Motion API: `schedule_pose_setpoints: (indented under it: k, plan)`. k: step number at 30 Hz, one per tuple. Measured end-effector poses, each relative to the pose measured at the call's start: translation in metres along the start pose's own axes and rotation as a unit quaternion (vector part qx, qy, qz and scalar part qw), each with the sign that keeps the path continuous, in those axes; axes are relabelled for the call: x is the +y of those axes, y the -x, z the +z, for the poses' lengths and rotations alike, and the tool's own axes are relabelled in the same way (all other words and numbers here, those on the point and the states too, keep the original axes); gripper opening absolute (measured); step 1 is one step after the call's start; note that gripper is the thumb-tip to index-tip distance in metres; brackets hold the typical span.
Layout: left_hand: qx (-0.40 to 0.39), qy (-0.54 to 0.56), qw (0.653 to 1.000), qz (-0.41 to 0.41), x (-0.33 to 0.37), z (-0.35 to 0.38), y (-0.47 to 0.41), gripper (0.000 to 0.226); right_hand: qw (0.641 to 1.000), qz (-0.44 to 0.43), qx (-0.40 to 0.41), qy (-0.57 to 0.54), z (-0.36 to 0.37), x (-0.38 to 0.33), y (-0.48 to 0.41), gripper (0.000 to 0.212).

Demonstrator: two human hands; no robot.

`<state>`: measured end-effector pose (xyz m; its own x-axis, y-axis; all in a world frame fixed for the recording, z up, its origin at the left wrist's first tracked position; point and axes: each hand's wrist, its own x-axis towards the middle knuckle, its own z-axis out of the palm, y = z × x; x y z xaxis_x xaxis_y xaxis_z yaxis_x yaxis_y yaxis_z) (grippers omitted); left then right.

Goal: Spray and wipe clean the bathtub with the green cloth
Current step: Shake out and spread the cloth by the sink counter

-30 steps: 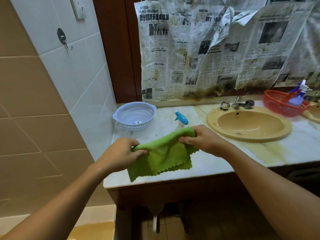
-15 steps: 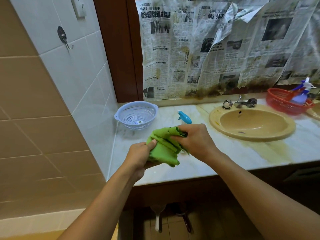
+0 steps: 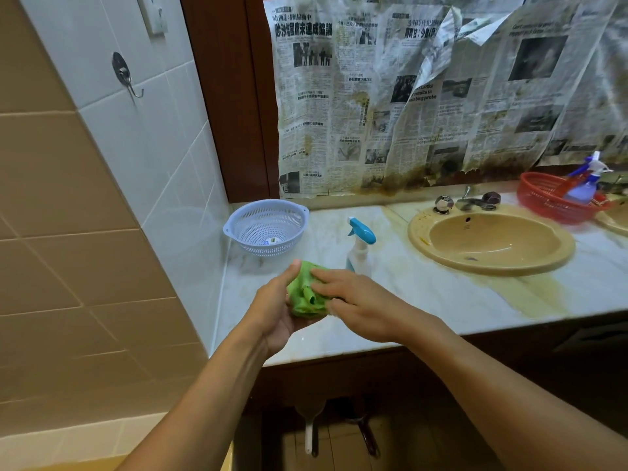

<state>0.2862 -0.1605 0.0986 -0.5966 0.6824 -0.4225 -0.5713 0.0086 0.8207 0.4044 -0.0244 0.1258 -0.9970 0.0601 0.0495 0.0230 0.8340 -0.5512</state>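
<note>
Head view.

A: Where is the cloth (image 3: 306, 295)?

B: Bunched into a ball between both hands, above the front part of the counter (image 3: 424, 294), near its left end.

A: How does the left hand (image 3: 277, 312) hold it?

B: It cups the ball from below and from the left. The palm is under it and the thumb stands up along its left side, so that hand is grasping the cloth.

A: And the right hand (image 3: 362, 304)?

B: It comes in from the right. The forefinger lies across the top of the ball and the thumb sits at its near edge, with cloth caught between them. So it is grasping the cloth too. The fingers look fairly straight.

A: The bottle (image 3: 358, 248)?

B: Upright on the counter, just behind the hands, with neither hand touching it. It has a clear body and a blue trigger head with the nozzle pointing left.

A: What else is up there?

B: A pale colander (image 3: 266, 227) sits at the back left corner, left of the bottle. A tan sink (image 3: 492, 239) is set into the counter to the right, with a tap (image 3: 470, 202) behind it. Further right is a red basket (image 3: 543, 198) with a second bottle (image 3: 582, 190) leaning in it.

A: The walls?

B: Stained newspaper (image 3: 407, 96) hangs behind the counter. A metal hook (image 3: 124, 74) is fixed to the white tiles on the left.
</note>
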Motion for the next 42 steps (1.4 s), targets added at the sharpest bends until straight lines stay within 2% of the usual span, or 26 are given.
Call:
schedule_pose_setpoints:
  k: [3, 6, 8, 9, 11, 12, 14, 15, 16, 19, 20, 25, 30, 35, 39, 42]
  plan:
    - [0.035, -0.009, 0.999, -0.012, -0.004, -0.012, -0.004, 0.033, 0.997, 0.044, 0.007, -0.062, 0.004, 0.003, 0.005, 0.042]
    - [0.042, -0.007, 0.999, -0.018, -0.006, -0.021, -0.004, 0.032, 0.966, 0.118, 0.161, -0.167, 0.013, 0.013, 0.003, 0.038]
    - [0.029, -0.001, 1.000, -0.009, -0.008, -0.029, -0.004, 0.036, 0.913, 0.203, 0.259, -0.242, 0.022, 0.025, -0.001, 0.031]
    - [0.017, 0.005, 1.000, -0.002, -0.009, -0.034, -0.004, 0.039, 0.880, 0.249, 0.263, -0.307, 0.027, 0.029, -0.003, 0.028]
    - [-0.018, 0.020, 1.000, 0.010, -0.008, -0.044, -0.004, 0.042, 0.810, 0.314, 0.184, -0.460, 0.035, 0.034, -0.003, 0.035]
    - [-0.036, 0.025, 0.999, 0.016, -0.007, -0.048, -0.004, 0.043, 0.760, 0.320, 0.138, -0.549, 0.037, 0.035, -0.002, 0.037]
    - [-0.055, 0.019, 0.998, 0.032, -0.004, -0.056, -0.005, 0.043, 0.666, 0.283, 0.101, -0.683, 0.038, 0.030, -0.001, 0.038]
    - [-0.053, 0.010, 0.998, 0.037, -0.002, -0.060, -0.007, 0.043, 0.648, 0.255, 0.102, -0.710, 0.039, 0.027, -0.001, 0.038]
    - [-0.050, -0.001, 0.998, 0.041, 0.000, -0.064, -0.008, 0.044, 0.659, 0.235, 0.105, -0.707, 0.039, 0.024, -0.002, 0.037]
    - [-0.059, -0.035, 0.997, 0.034, 0.004, -0.071, -0.012, 0.050, 0.743, 0.225, 0.144, -0.614, 0.045, 0.014, -0.016, 0.033]
    - [-0.053, -0.056, 0.996, 0.036, 0.004, -0.070, -0.012, 0.047, 0.756, 0.231, 0.167, -0.589, 0.047, 0.012, -0.020, 0.033]
    - [0.023, -0.113, 0.990, 0.080, 0.001, -0.064, -0.023, 0.036, 0.774, 0.232, 0.248, -0.534, 0.049, 0.012, -0.032, 0.030]
    - [0.064, -0.103, 0.985, 0.121, 0.004, -0.055, -0.044, 0.031, 0.753, 0.219, 0.271, -0.559, 0.042, 0.036, -0.048, 0.019]
    - [0.107, -0.113, 0.977, 0.146, 0.013, -0.042, -0.074, 0.032, 0.741, 0.219, 0.239, -0.588, 0.025, 0.074, -0.078, 0.015]
    - [0.173, -0.113, 0.963, 0.171, 0.022, -0.035, -0.100, 0.037, 0.772, 0.207, 0.184, -0.572, 0.011, 0.100, -0.110, 0.017]
    - [0.225, -0.131, 0.948, 0.184, 0.028, -0.036, -0.122, 0.042, 0.788, 0.226, 0.182, -0.543, 0.008, 0.115, -0.136, 0.023]
